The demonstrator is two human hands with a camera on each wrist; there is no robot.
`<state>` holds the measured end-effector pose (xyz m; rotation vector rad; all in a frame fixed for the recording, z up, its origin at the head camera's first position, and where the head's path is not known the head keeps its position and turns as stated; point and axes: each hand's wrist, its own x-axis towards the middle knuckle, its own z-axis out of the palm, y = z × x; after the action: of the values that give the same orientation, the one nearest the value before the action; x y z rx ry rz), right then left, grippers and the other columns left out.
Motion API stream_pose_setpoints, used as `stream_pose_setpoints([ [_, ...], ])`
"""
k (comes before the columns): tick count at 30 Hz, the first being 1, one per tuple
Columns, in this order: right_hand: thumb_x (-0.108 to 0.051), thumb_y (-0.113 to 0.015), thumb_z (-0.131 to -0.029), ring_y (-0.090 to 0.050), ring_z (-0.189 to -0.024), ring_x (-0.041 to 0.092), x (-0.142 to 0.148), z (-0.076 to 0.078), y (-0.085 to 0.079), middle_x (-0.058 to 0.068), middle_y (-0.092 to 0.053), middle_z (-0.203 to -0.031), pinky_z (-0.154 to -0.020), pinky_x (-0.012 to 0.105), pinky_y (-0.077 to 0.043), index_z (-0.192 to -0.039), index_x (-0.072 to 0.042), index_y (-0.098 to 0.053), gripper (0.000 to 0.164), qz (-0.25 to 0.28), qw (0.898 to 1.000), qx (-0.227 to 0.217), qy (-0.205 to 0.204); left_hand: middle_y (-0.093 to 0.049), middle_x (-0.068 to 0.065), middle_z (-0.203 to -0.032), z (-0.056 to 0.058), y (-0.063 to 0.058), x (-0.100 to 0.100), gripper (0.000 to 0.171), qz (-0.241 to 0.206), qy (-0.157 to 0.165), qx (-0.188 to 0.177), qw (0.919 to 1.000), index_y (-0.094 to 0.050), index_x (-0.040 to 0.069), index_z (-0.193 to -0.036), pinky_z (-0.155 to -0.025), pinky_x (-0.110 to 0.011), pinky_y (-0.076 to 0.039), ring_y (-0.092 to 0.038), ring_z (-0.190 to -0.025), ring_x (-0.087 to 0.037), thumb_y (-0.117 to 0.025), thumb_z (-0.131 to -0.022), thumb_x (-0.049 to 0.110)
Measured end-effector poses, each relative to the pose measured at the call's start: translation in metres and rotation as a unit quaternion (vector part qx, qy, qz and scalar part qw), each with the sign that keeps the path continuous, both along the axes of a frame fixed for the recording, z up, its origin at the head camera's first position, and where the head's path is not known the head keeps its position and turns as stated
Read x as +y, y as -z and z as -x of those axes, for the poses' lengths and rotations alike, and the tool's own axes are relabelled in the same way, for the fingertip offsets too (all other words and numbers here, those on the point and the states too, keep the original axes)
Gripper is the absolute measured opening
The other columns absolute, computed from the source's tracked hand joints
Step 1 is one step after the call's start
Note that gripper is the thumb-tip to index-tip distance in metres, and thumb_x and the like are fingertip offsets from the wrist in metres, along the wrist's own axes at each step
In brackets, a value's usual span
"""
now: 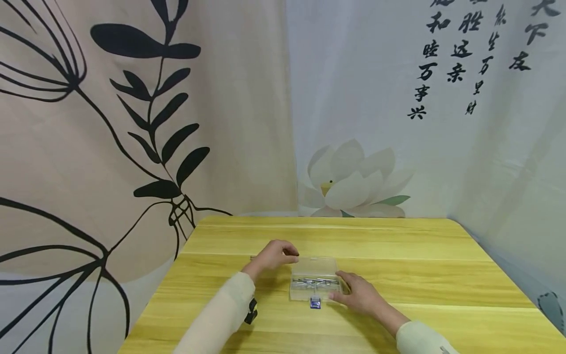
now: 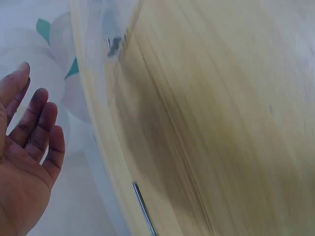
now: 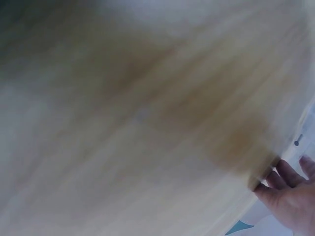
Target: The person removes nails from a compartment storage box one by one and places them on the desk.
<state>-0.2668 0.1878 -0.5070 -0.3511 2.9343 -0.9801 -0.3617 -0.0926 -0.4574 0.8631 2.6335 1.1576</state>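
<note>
A small clear plastic box (image 1: 302, 294) lies on the table with its lid (image 1: 314, 266) folded back. Thin metal pieces (image 1: 316, 281) fill part of it, and a blue tab (image 1: 315, 303) shows at its front. My right hand (image 1: 360, 294) holds the box's right end, thumb at the front corner and fingers farther back. Near the lid's far left corner hovers my left hand (image 1: 275, 254). In the left wrist view that hand (image 2: 29, 142) has loosely bent fingers with nothing between them. The right wrist view shows only part of the right hand (image 3: 290, 194).
A slim metal rod (image 2: 143, 209) lies on the wooden table (image 1: 398, 246), left of the box. Behind the table hangs a curtain (image 1: 247, 123) printed with plants and writing. A black strap device (image 1: 251, 311) sits on the left sleeve.
</note>
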Motion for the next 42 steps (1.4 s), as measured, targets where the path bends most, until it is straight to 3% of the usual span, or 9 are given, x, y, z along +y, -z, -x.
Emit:
stream_pose_setpoints([
  [9,-0.05,-0.075,-0.085,-0.052,-0.122,0.045,0.003,0.0,0.001,0.024,-0.057,-0.133,-0.098,0.06,-0.041,-0.14,-0.003,-0.053,0.077,0.001,1.0,0.002,0.002,-0.068,0.006,-0.095,-0.005,0.006,0.024,0.018,-0.006,0.03,-0.03,0.9991,-0.073,0.003,-0.107,-0.078,-0.03,-0.051,-0.062,-0.09,-0.015,-0.071,-0.094,0.015],
  [17,-0.051,-0.075,-0.084,-0.054,-0.121,0.044,0.002,0.001,0.002,0.023,-0.057,-0.132,-0.096,0.059,-0.042,-0.14,-0.004,-0.054,0.076,-0.003,1.0,0.01,-0.001,-0.066,0.01,-0.094,-0.009,0.013,0.04,0.01,0.016,0.037,-0.033,0.9986,-0.076,0.01,-0.098,-0.08,-0.027,-0.05,-0.059,-0.088,-0.008,-0.074,-0.091,0.016],
  [29,-0.049,-0.075,-0.085,-0.053,-0.12,0.044,0.002,0.0,-0.001,0.023,-0.057,-0.133,-0.095,0.061,-0.043,-0.14,-0.004,-0.054,0.075,0.006,1.0,0.005,-0.005,-0.062,0.009,-0.097,-0.013,0.021,0.047,0.007,0.037,0.037,-0.037,0.998,-0.077,0.014,-0.095,-0.079,-0.03,-0.048,-0.055,-0.09,-0.01,-0.076,-0.089,0.017],
  [42,-0.051,-0.074,-0.085,-0.053,-0.121,0.045,0.002,0.001,0.002,0.024,-0.056,-0.134,-0.096,0.061,-0.042,-0.141,-0.003,-0.053,0.076,0.002,1.0,0.011,-0.007,-0.059,0.01,-0.094,-0.01,0.029,0.051,0.004,0.056,0.056,-0.048,0.9957,-0.076,0.017,-0.091,-0.071,-0.027,-0.048,-0.054,-0.084,-0.009,-0.077,-0.089,0.014],
])
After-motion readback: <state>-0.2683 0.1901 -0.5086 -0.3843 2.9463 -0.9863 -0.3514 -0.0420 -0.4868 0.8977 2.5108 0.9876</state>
